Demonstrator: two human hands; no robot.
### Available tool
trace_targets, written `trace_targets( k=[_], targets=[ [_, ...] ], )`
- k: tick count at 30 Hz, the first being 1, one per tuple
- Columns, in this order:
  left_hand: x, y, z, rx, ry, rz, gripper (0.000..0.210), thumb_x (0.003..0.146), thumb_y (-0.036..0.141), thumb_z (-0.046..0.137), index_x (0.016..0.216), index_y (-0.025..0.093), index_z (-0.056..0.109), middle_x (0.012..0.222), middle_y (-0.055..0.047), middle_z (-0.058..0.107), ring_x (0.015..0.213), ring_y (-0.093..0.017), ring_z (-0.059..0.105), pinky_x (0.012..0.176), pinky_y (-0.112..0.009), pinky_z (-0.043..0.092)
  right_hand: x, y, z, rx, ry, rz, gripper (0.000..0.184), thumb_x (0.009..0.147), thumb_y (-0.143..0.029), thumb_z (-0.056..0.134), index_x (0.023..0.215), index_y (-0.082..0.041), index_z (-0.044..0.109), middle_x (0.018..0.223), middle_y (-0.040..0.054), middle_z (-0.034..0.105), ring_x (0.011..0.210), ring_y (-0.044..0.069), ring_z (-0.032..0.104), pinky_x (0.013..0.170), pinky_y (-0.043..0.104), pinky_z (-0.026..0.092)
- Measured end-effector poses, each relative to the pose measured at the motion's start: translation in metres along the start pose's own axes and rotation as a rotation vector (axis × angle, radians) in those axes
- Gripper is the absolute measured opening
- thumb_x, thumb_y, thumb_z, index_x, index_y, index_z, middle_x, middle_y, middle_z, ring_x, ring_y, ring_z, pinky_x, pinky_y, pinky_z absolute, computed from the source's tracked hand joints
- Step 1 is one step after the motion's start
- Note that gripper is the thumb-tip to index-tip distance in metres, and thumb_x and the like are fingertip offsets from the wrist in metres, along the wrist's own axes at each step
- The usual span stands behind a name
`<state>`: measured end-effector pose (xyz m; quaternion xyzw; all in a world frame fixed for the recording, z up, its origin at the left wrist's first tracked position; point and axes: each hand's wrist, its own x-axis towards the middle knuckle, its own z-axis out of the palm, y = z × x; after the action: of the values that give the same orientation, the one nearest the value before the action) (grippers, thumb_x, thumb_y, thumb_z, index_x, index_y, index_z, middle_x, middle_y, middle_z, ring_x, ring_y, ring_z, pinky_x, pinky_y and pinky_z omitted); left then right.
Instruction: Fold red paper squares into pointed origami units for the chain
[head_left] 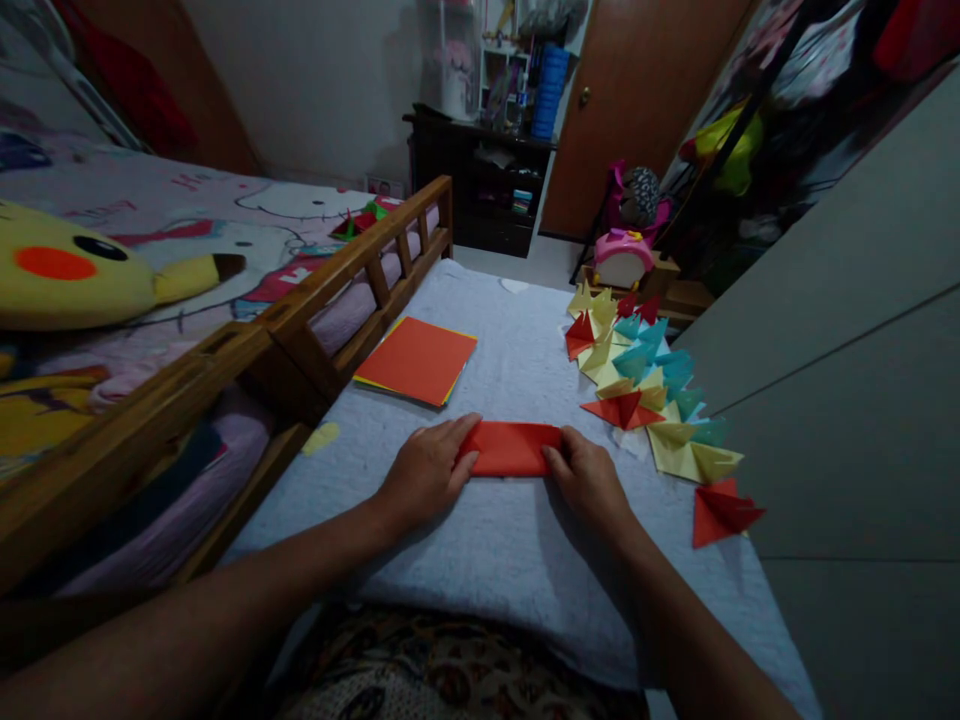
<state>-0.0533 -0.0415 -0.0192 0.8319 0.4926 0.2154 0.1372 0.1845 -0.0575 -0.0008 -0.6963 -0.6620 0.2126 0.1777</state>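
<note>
A sheet of red-orange paper (514, 449), folded into a flat rectangle, lies on the pale cloth-covered surface in front of me. Its left end is pinched between the thumb and fingers of my left hand (435, 465). My right hand (589, 475) grips the opposite end in the same way, thumb toward the middle. Just beyond my left hand rests a stack of square coloured paper (417, 360), orange on top with yellow edges showing. Folded paper pieces in yellow, red and teal run down the right side, the closest being a red one (726, 513).
A wooden bed rail (352, 270) borders the surface on the left, with a yellow plush toy (75, 270) on the bed behind it. A light cabinet panel (847, 400) stands at the right. Farther back are a dark shelf unit (480, 185) and a pink toy (624, 260).
</note>
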Motion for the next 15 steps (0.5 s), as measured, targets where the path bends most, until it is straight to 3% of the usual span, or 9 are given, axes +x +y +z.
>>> trace_targets(
  k=[3,7,11,15],
  targets=[
    [-0.001,0.003,-0.002,0.191,0.081,0.060,0.026,0.093,0.026,0.059,0.118,0.020,0.065,0.116,-0.013,0.063,0.103,-0.031,0.058,0.088,-0.048,0.049,0.001,-0.002,0.003,-0.077,0.016,0.022,0.012,0.092,-0.028,0.055,0.086,-0.019,0.061,0.077,0.0048,0.068,0.068,0.018,0.058,0.061,0.027,0.031],
    [-0.004,0.008,-0.002,0.275,0.241,0.245,0.020,0.096,0.022,0.056,0.112,0.021,0.068,0.140,-0.013,0.056,0.122,-0.033,0.050,0.102,-0.055,0.043,0.001,-0.004,0.004,-0.120,0.031,0.029,0.012,0.092,-0.028,0.056,0.089,-0.019,0.063,0.079,0.0058,0.070,0.069,0.019,0.060,0.061,0.028,0.030],
    [-0.005,0.008,0.006,0.186,0.120,0.503,0.027,0.101,0.020,0.047,0.122,0.016,0.063,0.135,-0.011,0.062,0.126,-0.026,0.054,0.106,-0.045,0.046,0.001,-0.004,0.006,-0.134,0.051,0.017,0.011,0.092,-0.028,0.056,0.088,-0.020,0.064,0.077,0.0048,0.070,0.065,0.019,0.059,0.059,0.028,0.029],
    [-0.006,0.006,0.012,0.152,-0.034,0.538,0.038,0.101,0.027,0.048,0.135,0.013,0.054,0.142,-0.012,0.058,0.134,-0.027,0.051,0.110,-0.044,0.045,0.001,-0.001,0.008,-0.143,0.084,0.010,0.011,0.091,-0.028,0.057,0.086,-0.021,0.063,0.074,0.0038,0.069,0.063,0.019,0.059,0.059,0.028,0.029]
  ],
)
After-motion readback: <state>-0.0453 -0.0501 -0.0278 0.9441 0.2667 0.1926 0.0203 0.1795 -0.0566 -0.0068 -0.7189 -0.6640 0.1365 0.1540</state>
